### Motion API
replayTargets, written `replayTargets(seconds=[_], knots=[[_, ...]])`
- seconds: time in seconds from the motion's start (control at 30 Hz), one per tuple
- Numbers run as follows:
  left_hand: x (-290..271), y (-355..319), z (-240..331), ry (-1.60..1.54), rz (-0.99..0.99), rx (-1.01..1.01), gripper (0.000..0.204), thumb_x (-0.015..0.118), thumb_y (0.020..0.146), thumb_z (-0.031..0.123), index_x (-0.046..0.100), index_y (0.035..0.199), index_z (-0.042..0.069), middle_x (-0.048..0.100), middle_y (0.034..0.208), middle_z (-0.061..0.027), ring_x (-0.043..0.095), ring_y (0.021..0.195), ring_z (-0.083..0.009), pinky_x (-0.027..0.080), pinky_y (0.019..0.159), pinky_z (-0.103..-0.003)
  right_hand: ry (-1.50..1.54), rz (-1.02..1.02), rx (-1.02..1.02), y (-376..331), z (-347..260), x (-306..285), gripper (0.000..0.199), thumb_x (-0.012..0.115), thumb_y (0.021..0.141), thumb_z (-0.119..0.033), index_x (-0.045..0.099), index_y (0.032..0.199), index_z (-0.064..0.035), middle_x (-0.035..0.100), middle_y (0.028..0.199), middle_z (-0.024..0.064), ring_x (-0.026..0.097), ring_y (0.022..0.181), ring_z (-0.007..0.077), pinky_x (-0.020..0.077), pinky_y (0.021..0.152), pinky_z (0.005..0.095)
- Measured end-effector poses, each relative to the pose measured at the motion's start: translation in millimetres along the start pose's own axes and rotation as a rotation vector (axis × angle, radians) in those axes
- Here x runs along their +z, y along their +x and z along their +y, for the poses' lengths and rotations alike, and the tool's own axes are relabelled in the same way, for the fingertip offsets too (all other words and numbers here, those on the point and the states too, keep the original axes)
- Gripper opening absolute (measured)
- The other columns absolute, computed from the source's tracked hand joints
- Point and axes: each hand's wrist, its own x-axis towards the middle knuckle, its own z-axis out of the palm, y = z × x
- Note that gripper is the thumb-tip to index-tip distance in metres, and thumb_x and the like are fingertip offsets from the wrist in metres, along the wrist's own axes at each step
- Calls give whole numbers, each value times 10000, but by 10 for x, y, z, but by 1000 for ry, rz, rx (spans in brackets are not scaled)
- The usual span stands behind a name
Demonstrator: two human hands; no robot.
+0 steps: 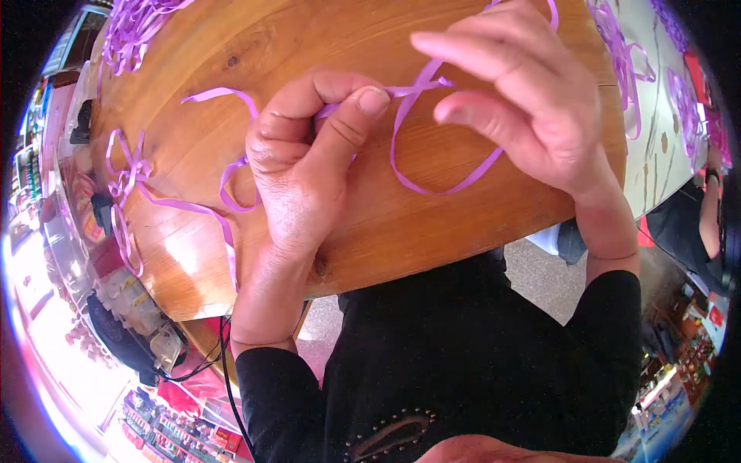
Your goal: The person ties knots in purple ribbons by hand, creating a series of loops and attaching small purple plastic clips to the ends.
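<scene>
A narrow purple ribbon (407,92) is pinched between the thumb and bent fingers of my left hand (297,150). To the right of that pinch the ribbon crosses over itself, with a short end sticking out and a loop (461,185) hanging below over the table. My right hand (529,96) is open beside the crossing, thumb and fingers spread apart. Part of the ribbon runs behind the right hand and shows again above it. More ribbon (224,94) trails out to the left of my left hand.
A tied ribbon bow (131,174) with long tails lies at the left of the wooden table (386,239). A pile of purple ribbon (139,31) sits at the far left. More ribbons (617,46) hang over the right edge, by a white marbled surface (656,154). Another person (687,220) is at the right.
</scene>
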Motion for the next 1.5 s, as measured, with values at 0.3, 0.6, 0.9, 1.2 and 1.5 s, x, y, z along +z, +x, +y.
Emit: replayTargets(seconds=[0.3,0.6,0.9,1.2,1.5], knots=[[-112,50,40,384,37,260,26,635,820,1,640,834,22,557,689,36,473,616,-24,371,560,-153,-125,35,-130,-36,7,113,118,675,705,3,676,822,-5,576,736,68,530,714,201,396,668,310],[-193,187,151,73,230,226,5,634,817,8,633,817,13,542,643,45,411,534,-7,297,481,-157,-188,87,-33,55,-29,-69,154,696,759,-71,648,876,18,584,761,88,543,666,205,428,613,294],[-82,48,89,280,16,96,36,656,813,11,646,847,18,552,681,64,438,612,4,348,553,-130,21,126,-72,-39,10,171,230,704,746,-61,669,959,18,618,806,99,577,708,199,443,644,289],[-170,115,65,717,-39,444,38,658,809,10,641,842,19,576,737,59,466,627,-20,358,548,-141,145,-176,-52,-108,224,148,199,623,798,11,662,992,-2,635,888,92,576,770,130,445,662,241],[29,40,-105,-247,-35,-21,113,618,831,-21,603,942,-10,631,834,-24,585,801,-68,473,731,-186,675,-188,39,-101,205,317,217,605,806,39,650,1015,3,626,923,85,583,821,142,460,689,230]])
